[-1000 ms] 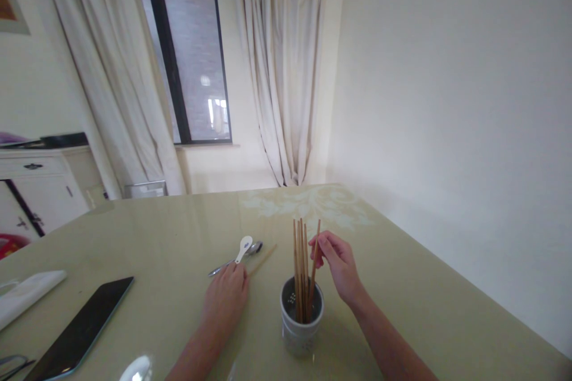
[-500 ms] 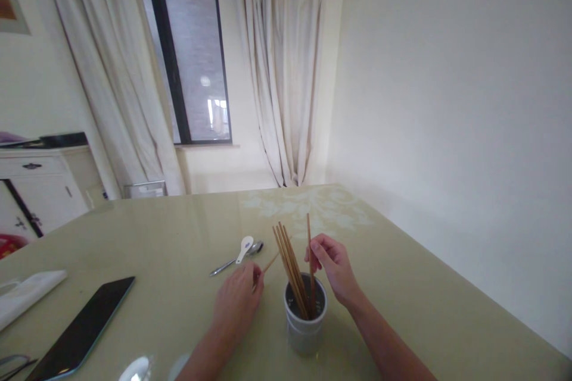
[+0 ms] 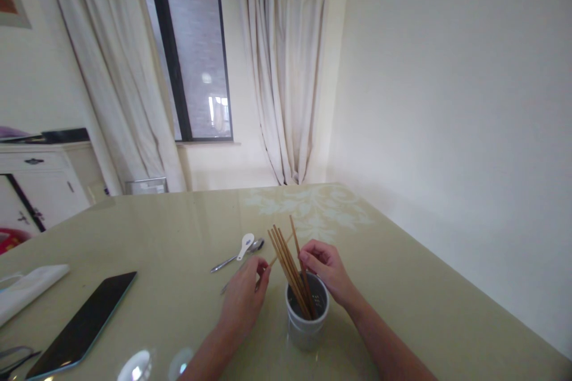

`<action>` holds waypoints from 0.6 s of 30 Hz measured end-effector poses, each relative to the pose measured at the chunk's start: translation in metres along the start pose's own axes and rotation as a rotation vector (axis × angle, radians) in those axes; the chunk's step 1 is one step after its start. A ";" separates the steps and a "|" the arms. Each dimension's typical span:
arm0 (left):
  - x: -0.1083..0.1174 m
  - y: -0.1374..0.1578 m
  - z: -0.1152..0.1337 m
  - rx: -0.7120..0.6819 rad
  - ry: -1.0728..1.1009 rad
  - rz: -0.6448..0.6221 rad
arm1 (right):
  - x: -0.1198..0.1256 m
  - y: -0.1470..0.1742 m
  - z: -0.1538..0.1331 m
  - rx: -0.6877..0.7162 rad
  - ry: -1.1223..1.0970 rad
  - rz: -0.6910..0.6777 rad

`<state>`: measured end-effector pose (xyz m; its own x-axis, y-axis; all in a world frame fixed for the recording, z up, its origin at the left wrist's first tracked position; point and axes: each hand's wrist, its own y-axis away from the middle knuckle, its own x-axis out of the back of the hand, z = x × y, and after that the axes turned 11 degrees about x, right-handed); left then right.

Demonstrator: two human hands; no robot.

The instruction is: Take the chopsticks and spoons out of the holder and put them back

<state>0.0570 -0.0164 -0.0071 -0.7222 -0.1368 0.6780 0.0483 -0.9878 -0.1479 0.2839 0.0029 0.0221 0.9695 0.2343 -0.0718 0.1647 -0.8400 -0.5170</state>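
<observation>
A grey cup (image 3: 306, 333) with holes in its bottom stands on the table, and several wooden chopsticks (image 3: 286, 256) lean to the left in it. My right hand (image 3: 329, 269) pinches one darker chopstick (image 3: 294, 237), whose lower end is inside the cup. Left of the cup, my left hand (image 3: 243, 294) is closed on another chopstick (image 3: 273, 261) that slants up behind the bundle. Beyond that hand lie a small white spoon (image 3: 244, 246) and a metal spoon (image 3: 223, 264), touching each other. A thin metal handle (image 3: 225, 288) shows beside my left fingers, its other end hidden.
A dark tablet or phone (image 3: 84, 324) lies at the left of the table (image 3: 179, 238), near a white flat object (image 3: 33, 289) and eyeglasses (image 3: 18, 360). The wall (image 3: 447, 131) runs along the right side. Curtains (image 3: 290, 71) and a window (image 3: 199, 59) are behind.
My right hand has moved slightly left, tipping its chopstick from upright toward the bundle. My left hand has shifted a little right and up, and the thin metal handle beside it now shows.
</observation>
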 end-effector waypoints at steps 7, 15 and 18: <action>-0.002 0.002 0.001 -0.029 0.029 0.030 | 0.000 0.001 -0.005 -0.035 -0.079 -0.065; -0.003 -0.001 -0.003 -0.042 0.024 0.043 | -0.001 -0.001 -0.009 0.028 -0.031 -0.044; -0.003 -0.001 -0.003 -0.046 0.031 0.056 | 0.000 -0.001 -0.010 0.015 -0.039 -0.033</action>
<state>0.0571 -0.0143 -0.0113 -0.7406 -0.1888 0.6449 0.0581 -0.9741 -0.2184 0.2856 -0.0013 0.0310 0.9557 0.2809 -0.0878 0.1932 -0.8239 -0.5327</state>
